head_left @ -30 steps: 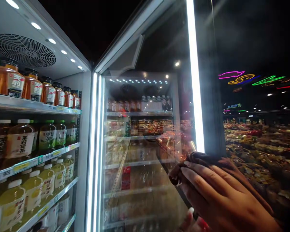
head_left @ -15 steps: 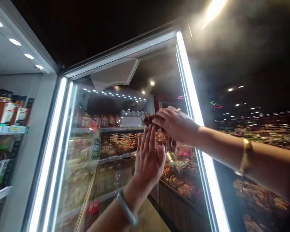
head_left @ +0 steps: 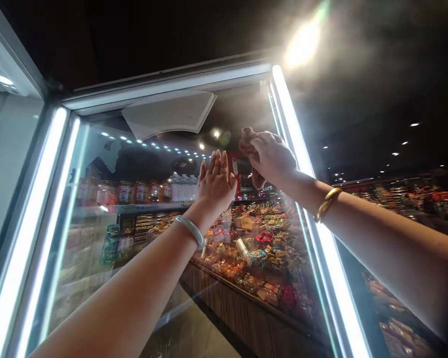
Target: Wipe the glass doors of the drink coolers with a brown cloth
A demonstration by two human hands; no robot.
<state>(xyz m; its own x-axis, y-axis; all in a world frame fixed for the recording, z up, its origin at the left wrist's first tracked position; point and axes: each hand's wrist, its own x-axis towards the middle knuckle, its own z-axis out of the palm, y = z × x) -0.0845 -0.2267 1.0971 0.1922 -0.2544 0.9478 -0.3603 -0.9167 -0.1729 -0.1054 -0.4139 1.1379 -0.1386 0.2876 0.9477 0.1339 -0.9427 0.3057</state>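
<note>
My left hand (head_left: pixel 217 180) lies flat with fingers stretched upward against the glass door (head_left: pixel 160 159), a pale bangle (head_left: pixel 191 231) on its wrist. Higher and to the right, my right hand (head_left: pixel 274 158) grips a crumpled reddish-brown cloth (head_left: pixel 249 141), which bunches out past the fingers and hangs a little below them. The cloth is at the glass, near the door's lit right edge. A gold bangle (head_left: pixel 327 204) circles my right wrist. The two hands are apart.
Bright light strips (head_left: pixel 298 134) run down both sides of the door frame. A white sheet (head_left: pixel 171 114) is at the top of the glass. Bottles (head_left: pixel 125 191) appear in the glass as a reflection. Beyond it stands a display counter (head_left: pixel 242 308) heaped with packaged goods.
My right hand has moved up with the cloth, away from the left. My left hand has risen slightly, reaching further forward. The view has turned to the right, so the shelf bottles at left are gone.
</note>
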